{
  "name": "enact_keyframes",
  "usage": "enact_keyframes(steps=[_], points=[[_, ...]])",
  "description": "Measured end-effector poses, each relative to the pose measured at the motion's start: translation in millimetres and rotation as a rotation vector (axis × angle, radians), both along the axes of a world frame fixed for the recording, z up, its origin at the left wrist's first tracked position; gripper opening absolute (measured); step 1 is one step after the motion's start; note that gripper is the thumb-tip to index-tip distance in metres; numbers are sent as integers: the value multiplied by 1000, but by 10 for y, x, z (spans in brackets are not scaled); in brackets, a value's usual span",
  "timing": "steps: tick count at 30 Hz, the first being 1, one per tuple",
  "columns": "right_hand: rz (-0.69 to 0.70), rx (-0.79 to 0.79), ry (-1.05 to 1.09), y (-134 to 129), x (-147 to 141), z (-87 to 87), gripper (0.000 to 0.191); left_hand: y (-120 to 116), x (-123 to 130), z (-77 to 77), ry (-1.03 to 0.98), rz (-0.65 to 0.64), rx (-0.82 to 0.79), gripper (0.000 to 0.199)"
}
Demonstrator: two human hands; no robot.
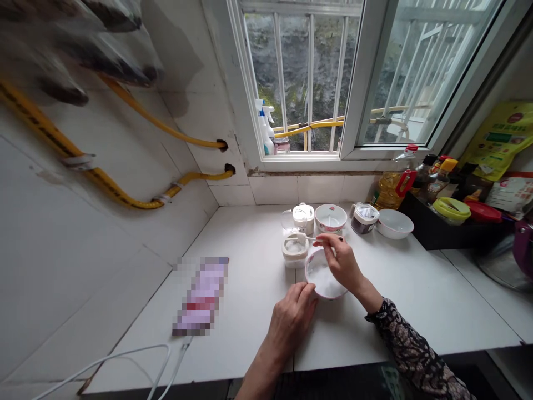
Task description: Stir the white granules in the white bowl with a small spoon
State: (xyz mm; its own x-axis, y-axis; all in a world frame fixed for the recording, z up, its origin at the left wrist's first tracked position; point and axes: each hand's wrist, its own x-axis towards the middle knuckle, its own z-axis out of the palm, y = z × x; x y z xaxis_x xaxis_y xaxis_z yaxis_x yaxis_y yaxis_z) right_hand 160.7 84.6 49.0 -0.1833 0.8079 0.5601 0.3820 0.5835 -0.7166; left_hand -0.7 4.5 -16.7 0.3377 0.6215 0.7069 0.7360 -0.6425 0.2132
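Observation:
My right hand [340,260] is closed around the thin handle of a small white spoon [313,239]. The spoon's head is over the open mouth of a white seasoning container [295,259] that has white grains inside. Just right of that container stands a pink-rimmed bowl [327,280] with white powder or grains in it. My left hand [293,308] grips the near left side of this bowl's rim, its fingers pressed together. Part of the bowl's far side is hidden behind my right hand.
Behind are a lidded white container [303,218], a patterned bowl [330,218], a dark-filled jar [365,217] and a white bowl [395,223]. An oil bottle [393,186] stands by a black rack [431,225] of condiments. A pixelated purple item [204,297] with a white cable lies left.

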Motion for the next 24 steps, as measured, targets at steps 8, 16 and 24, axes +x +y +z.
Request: enact_keyframes(steps=[8,16,24], points=[[-45,208,-170,-35,104,62,23,-7,3,26,5,5,8,19],[-72,-105,-77,-57,366,92,15,-17,-14,31,2,4,0,18],[65,-161,-272,-68,207,-14,20,-22,-4,52,2,1,-10,18]])
